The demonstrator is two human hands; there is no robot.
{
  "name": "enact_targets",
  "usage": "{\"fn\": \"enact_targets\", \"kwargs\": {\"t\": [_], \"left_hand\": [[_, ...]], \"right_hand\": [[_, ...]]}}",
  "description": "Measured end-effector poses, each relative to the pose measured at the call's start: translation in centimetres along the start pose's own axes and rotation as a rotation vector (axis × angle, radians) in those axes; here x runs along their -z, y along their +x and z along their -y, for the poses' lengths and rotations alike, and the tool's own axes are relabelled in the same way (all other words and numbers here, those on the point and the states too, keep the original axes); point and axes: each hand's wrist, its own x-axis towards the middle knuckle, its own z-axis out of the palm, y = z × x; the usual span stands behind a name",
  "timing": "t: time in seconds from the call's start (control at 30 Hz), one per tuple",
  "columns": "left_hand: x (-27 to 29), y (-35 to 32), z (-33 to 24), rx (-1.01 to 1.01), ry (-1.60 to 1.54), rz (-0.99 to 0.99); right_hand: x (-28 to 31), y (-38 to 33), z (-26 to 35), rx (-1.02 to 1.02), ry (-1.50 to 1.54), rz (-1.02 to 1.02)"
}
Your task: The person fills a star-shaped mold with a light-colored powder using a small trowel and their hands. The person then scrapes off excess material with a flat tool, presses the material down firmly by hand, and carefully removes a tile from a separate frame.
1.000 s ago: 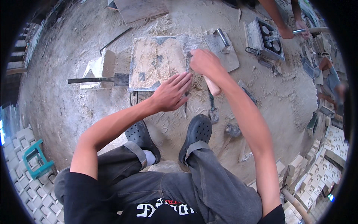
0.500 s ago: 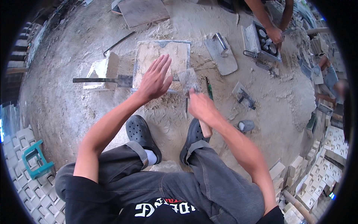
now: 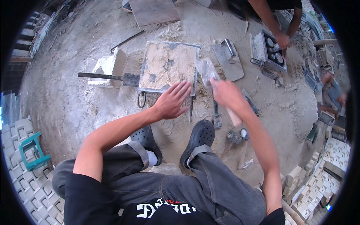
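A square metal-edged mould (image 3: 168,88) filled with pale sandy material lies on the ground before my feet. Grey patches show through its surface. My left hand (image 3: 173,100) is over the mould's near right corner, fingers stretched out and holding nothing; whether it touches the rim I cannot tell. In my right hand (image 3: 227,94) is a wooden-handled tool with a broad, flat, dusty grey head (image 3: 207,70), tilted up to the left just beyond the mould's right edge. Its exact kind is blurred. My right fingers wrap its handle (image 3: 235,118) close to the head.
A long-handled flat tool (image 3: 101,76) rests across a white block (image 3: 117,62) on the left. Right of the mould lies a board (image 3: 234,69) with a metal cylinder (image 3: 229,48). Another person's hands (image 3: 282,39) work at a metal box (image 3: 258,47). A teal stool (image 3: 32,159) stands left.
My left hand has drawn back from the middle of the mould toward its near edge. The right hand and its tool have moved right. More of the sandy surface and its grey patches now show.
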Motion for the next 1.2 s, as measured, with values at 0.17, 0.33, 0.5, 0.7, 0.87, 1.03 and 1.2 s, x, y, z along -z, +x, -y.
{"fn": "enact_targets", "kwargs": {"t": [0.17,0.33,0.5,0.7,0.87,1.03,1.2], "left_hand": [[1.6,-5.4,1.2,-0.160,0.049,0.130],[7.2,-10.9,4.9,-0.266,0.143,0.326],[12.7,-15.4,11.5,-0.255,0.323,0.545],[17.9,-16.4,18.8,-0.034,0.388,0.175],[18.2,-13.2,20.1,0.115,0.380,0.191],[10.7,-9.8,16.7,0.264,0.112,-0.117],[4.0,-8.0,12.6,0.499,-0.155,-0.478]], "right_hand": [[-0.9,9.7,3.0,0.099,-0.065,0.009],[-2.4,7.3,4.7,0.047,0.062,0.064],[-4.1,2.2,4.5,0.016,0.049,0.110],[-7.0,-3.6,4.9,0.088,-0.011,0.157],[-3.9,-6.3,4.4,0.174,-0.104,0.275],[1.8,-3.1,6.2,0.052,-0.179,0.295],[0.6,8.0,8.6,0.134,-0.072,0.006]]}}
